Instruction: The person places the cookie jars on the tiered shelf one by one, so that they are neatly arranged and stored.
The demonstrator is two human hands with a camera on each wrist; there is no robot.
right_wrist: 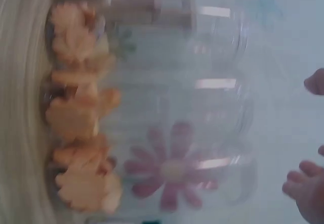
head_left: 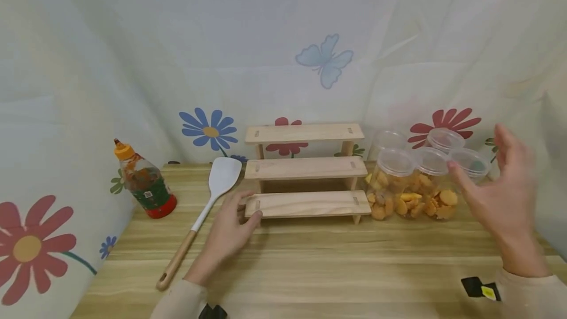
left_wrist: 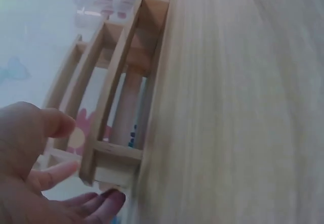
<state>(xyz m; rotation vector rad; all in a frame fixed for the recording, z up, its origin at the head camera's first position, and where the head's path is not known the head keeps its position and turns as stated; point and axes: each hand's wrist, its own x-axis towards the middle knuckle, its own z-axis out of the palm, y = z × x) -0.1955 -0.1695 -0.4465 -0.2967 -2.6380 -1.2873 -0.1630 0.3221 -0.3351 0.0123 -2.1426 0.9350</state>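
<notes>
A three-step wooden shelf (head_left: 307, 205) stands at the middle of the table. My left hand (head_left: 232, 228) is at the left end of its lowest step, thumb by the front corner. In the left wrist view the fingers (left_wrist: 104, 207) look loose and spread around that end; firm contact cannot be made out. To the shelf's right stand several clear lidded jars (head_left: 395, 162), the front ones with orange-brown cookies (right_wrist: 76, 120) low inside. My right hand (head_left: 509, 191), blurred, is raised beside the jars with thumb and fingers apart, holding nothing visible.
Left of the shelf lies a white spatula (head_left: 224, 176) with a wooden handle. A sauce bottle (head_left: 148, 186) with an orange cap stands at the table's left edge. A flower-printed curtain (head_left: 325, 60) hangs behind the wood-grain table (head_left: 336, 265).
</notes>
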